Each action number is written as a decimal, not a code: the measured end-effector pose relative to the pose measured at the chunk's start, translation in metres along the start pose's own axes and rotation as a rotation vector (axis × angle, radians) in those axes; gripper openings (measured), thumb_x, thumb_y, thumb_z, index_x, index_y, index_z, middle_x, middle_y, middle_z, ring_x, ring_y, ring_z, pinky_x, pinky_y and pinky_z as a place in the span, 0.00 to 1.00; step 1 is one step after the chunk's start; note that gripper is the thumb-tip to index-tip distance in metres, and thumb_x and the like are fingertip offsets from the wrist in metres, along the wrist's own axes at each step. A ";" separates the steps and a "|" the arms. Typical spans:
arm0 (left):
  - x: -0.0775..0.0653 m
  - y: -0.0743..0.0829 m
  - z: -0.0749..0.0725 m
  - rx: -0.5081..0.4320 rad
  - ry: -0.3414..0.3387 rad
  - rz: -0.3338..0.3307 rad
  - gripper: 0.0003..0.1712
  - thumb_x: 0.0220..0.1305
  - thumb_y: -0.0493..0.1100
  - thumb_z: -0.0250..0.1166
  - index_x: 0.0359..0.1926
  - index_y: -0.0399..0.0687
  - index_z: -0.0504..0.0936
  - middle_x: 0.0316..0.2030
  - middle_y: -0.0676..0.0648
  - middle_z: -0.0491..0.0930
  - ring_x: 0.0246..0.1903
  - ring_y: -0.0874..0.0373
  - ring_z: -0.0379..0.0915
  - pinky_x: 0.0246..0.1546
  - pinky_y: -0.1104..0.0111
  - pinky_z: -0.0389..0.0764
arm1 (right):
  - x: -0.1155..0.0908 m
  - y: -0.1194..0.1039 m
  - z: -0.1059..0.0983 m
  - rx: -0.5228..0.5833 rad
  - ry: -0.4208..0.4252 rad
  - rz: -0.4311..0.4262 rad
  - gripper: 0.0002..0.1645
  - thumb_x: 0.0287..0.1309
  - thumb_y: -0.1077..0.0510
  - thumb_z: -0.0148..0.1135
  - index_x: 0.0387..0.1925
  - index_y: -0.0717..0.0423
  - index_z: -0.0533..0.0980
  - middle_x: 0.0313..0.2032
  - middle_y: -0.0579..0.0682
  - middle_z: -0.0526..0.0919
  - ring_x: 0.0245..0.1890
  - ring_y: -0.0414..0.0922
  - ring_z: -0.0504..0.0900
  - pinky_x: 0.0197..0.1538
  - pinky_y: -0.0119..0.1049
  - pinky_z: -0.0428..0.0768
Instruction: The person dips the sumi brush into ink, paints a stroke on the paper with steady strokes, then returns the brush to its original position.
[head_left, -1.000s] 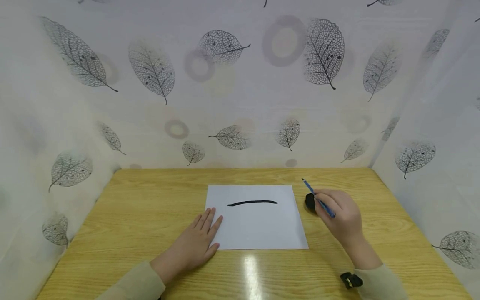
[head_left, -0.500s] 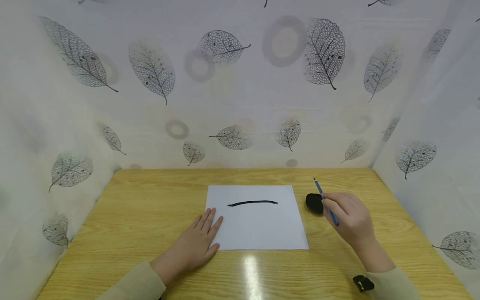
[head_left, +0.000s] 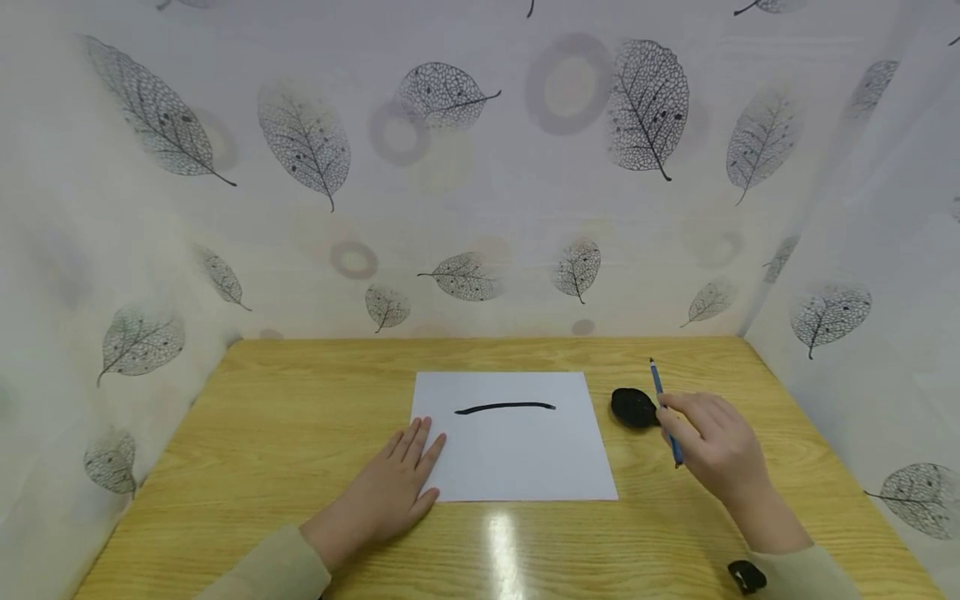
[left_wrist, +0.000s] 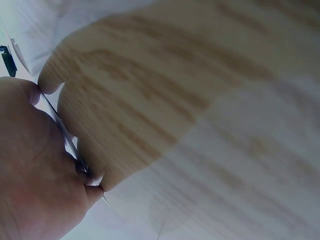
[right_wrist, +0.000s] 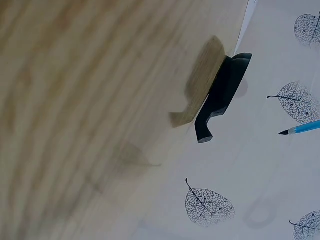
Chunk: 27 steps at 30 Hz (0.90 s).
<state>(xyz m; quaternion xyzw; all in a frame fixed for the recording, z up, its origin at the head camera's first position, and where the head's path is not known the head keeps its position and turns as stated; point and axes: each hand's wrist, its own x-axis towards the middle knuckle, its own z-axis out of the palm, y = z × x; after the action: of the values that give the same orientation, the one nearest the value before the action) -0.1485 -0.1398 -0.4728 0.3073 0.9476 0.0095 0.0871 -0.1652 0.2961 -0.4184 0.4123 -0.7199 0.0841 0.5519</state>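
Observation:
A blue paintbrush [head_left: 656,379] is pinched between the thumb and fingers of my right hand [head_left: 720,454], its dark tip pointing up and away. In the right wrist view the brush [right_wrist: 305,128] shows a pointed black tip; the hand itself is outside that view. Just left of these fingers sits a small black dish [head_left: 632,408] with a short handle, seen from the side as a black dish [right_wrist: 230,85]. My left hand [head_left: 382,492] rests flat, fingers spread, on the left edge of a white paper sheet [head_left: 525,458]. One black curved stroke [head_left: 506,407] crosses its upper half.
A wooden table [head_left: 315,392] carries everything. Pale cloth [head_left: 480,192] printed with leaves stands behind it and along both sides. A small black piece [head_left: 747,577] is at the right sleeve's cuff.
My right hand has shifted right and a little nearer with the brush, which now stands more upright. More of the black dish shows. My left hand and the paper have stayed put.

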 end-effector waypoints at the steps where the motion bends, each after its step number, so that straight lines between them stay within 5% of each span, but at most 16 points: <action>1: 0.000 0.000 0.000 0.000 -0.001 -0.001 0.42 0.82 0.59 0.49 0.84 0.41 0.55 0.84 0.31 0.49 0.84 0.36 0.46 0.83 0.45 0.58 | -0.001 0.000 -0.001 -0.006 -0.008 -0.008 0.23 0.80 0.63 0.54 0.26 0.65 0.83 0.29 0.63 0.89 0.23 0.60 0.83 0.25 0.52 0.81; 27: -0.001 0.000 0.000 0.023 0.019 0.019 0.42 0.81 0.58 0.51 0.83 0.39 0.56 0.83 0.29 0.50 0.83 0.35 0.47 0.82 0.45 0.60 | -0.031 0.015 -0.020 -0.062 -0.234 -0.183 0.22 0.80 0.74 0.44 0.33 0.65 0.83 0.33 0.64 0.89 0.27 0.57 0.86 0.31 0.50 0.87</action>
<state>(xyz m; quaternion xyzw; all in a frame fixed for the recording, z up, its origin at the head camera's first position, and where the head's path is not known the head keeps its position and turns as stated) -0.1480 -0.1403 -0.4726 0.3172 0.9454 0.0022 0.0742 -0.1592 0.3324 -0.4324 0.4660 -0.7409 -0.0373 0.4822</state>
